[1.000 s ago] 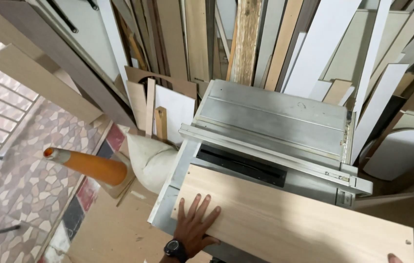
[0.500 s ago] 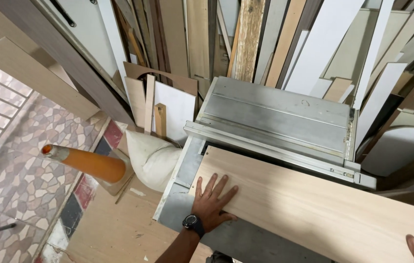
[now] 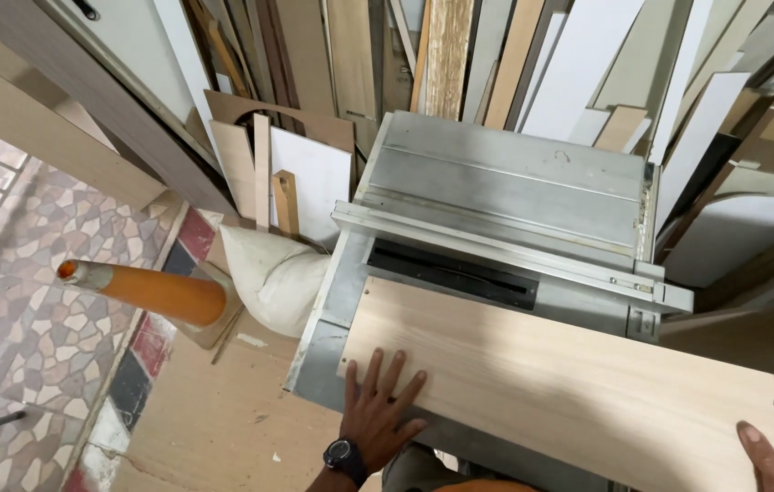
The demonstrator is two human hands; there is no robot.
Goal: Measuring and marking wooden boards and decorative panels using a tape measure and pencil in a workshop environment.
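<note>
Two hands on the board (image 3: 569, 383), flat across the saw table (image 3: 505, 191): left hand (image 3: 379, 412) spread near its left end, farther in than before; right hand (image 3: 769, 456) at the far corner, finger state unclear.

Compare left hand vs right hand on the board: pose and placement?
The left hand lies flat with fingers spread on the wooden board at its near-left corner; the right hand sits at the board's near-right edge, mostly cut off by the frame. The left hand has a black watch at its wrist; the right hand's wrist is out of view. Both touch the same board on the table saw.
</note>
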